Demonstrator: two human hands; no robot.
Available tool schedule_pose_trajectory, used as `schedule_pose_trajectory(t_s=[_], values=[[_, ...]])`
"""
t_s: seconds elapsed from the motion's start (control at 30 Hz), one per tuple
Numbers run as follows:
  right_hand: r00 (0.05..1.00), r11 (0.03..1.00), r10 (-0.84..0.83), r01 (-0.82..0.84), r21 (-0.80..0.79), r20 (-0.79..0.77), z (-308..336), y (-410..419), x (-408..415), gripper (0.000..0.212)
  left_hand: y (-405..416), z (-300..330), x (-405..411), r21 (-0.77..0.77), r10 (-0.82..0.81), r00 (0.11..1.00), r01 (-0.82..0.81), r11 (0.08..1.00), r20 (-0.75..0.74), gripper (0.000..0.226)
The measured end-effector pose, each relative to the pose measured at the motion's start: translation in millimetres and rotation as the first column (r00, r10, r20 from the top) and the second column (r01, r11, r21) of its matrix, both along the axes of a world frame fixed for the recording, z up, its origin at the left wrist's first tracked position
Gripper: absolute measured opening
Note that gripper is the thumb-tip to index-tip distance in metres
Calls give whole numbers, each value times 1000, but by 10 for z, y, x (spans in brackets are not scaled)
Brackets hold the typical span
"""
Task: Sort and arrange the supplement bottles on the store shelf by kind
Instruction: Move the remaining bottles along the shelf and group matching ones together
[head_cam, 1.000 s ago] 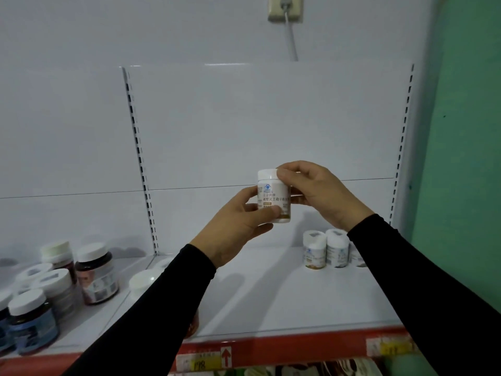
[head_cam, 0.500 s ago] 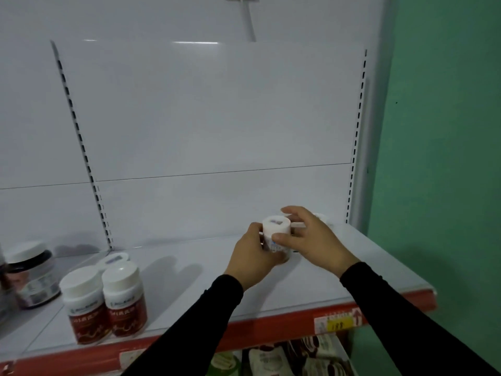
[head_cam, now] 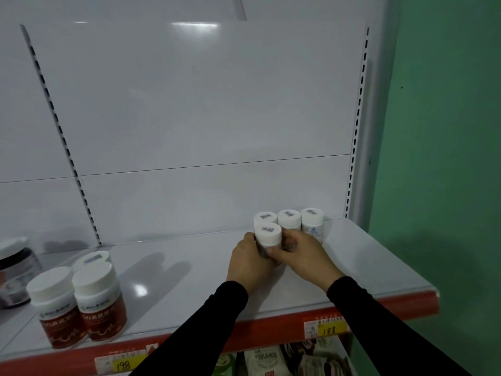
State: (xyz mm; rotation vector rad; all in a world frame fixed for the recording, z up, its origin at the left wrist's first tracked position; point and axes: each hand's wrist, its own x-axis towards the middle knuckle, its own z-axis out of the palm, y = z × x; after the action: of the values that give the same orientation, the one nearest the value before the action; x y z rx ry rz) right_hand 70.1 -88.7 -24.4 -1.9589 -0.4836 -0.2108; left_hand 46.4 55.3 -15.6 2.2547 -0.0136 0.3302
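Lowered since the earlier frames from chest height to the white metal shelf [head_cam: 189,280], now set down at 6 o'clock of the back row: small white-capped supplement bottle [head_cam: 268,234]. Clasped on both sides, left hand [head_cam: 248,263] at its 9 o'clock, right hand [head_cam: 301,256] at its 3 o'clock, fingers wrapped round the body. Behind it, three matching white-capped bottles [head_cam: 289,219] in a row against the back panel. Probably resting on the shelf, though base hidden by fingers. Step in hand: placing with its kind. Next: square it up behind its neighbours, release both hands, then fetch another from the red-labelled white-capped bottles [head_cam: 100,302] at 8 o'clock or beyond.
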Motion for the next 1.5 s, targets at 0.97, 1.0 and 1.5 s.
schedule_pose_trajectory(t_s=[0.97,1.0,1.5], values=[[750,689,617,-661,-297,-239,602,2828,-24,54,3116,1034,-1009,-112,264,964,-259,959,32,36],[752,691,614,-658,-299,-239,585,2841,-22,53,3125,1033,-1013,-113,260,965,-256,960,26,37],[942,908,336,-329,261,20,1439,2426,-102,31,2755,1262,-764,-200,-88,991,107,974,98,53]])
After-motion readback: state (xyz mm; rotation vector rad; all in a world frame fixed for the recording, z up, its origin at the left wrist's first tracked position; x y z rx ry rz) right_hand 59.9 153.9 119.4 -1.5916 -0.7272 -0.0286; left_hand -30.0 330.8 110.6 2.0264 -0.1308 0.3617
